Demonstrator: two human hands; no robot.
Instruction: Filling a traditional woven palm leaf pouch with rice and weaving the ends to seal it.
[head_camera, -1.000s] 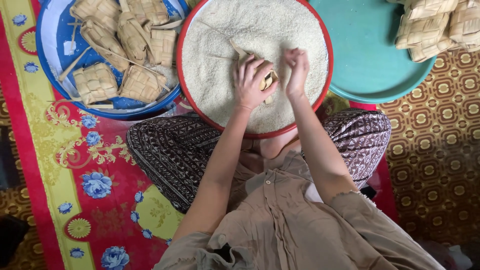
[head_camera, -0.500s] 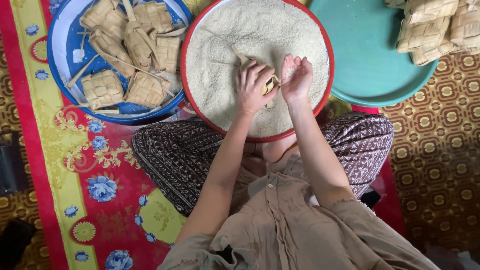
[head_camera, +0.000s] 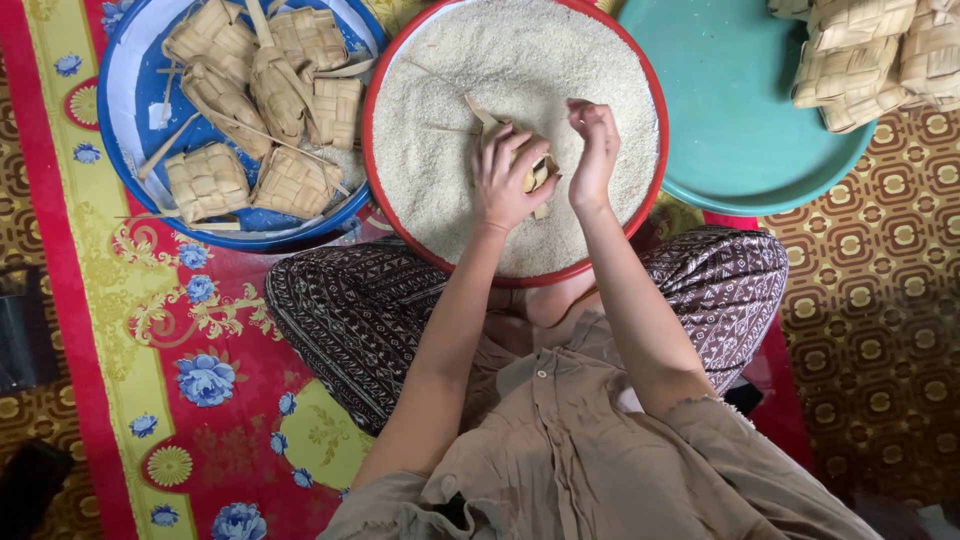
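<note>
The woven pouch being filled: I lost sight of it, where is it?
Head view, centre: the woven pouch sits in the left hand over the red-rimmed rice basin, right hand beside it.
</note>
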